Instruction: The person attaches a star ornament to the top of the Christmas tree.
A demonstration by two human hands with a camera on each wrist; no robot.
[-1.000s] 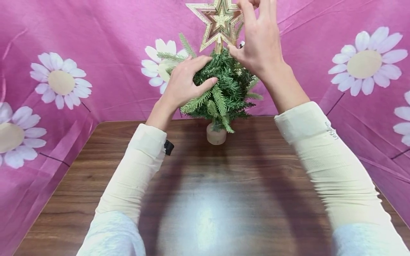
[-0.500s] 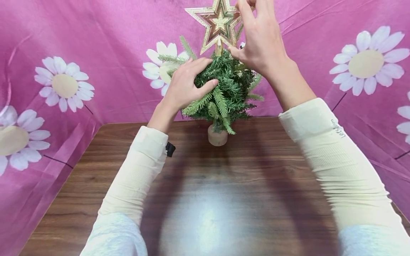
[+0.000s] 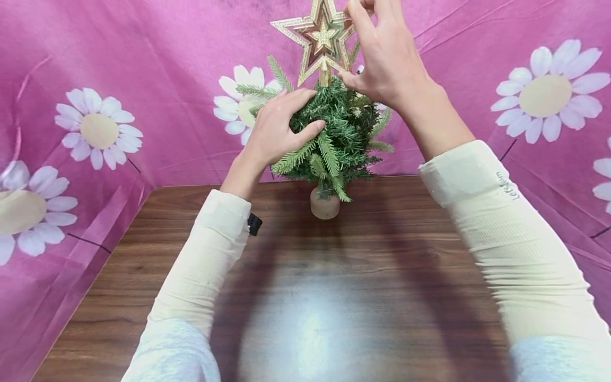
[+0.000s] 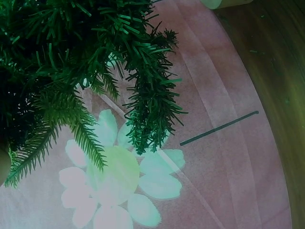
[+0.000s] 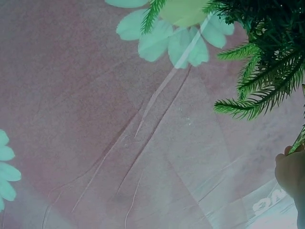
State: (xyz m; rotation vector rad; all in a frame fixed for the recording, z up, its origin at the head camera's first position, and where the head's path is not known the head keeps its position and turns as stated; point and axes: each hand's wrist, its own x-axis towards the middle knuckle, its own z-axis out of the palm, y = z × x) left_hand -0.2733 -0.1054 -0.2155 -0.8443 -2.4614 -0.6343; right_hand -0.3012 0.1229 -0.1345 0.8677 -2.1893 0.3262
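A small artificial Christmas tree [image 3: 341,132] stands upright at the back of the table on a round wooden base [image 3: 325,204]. My left hand [image 3: 281,124] holds the tree's upper left side, its thumb in front and its fingertips hidden among the branches. Above the treetop is a gold star topper [image 3: 323,37], its stem [image 3: 325,77] meeting the greenery. With my right hand [image 3: 389,58] I grip the star's right side; some fingertips are hidden behind it or cut off by the frame's top. Green branches [image 4: 152,95] fill the upper left wrist view. A fingertip [image 5: 288,171] touches the star's edge in the right wrist view.
The brown wood-grain table [image 3: 363,297] spreads out in front of the tree. Pink cloth [image 3: 181,69] printed with white daisies hangs close behind the tree and along both sides. A small black object [image 3: 254,224] shows beside my left sleeve.
The star has shifted slightly down and to the left with my right hand. My left hand keeps its place on the tree. The head view has moved a little.
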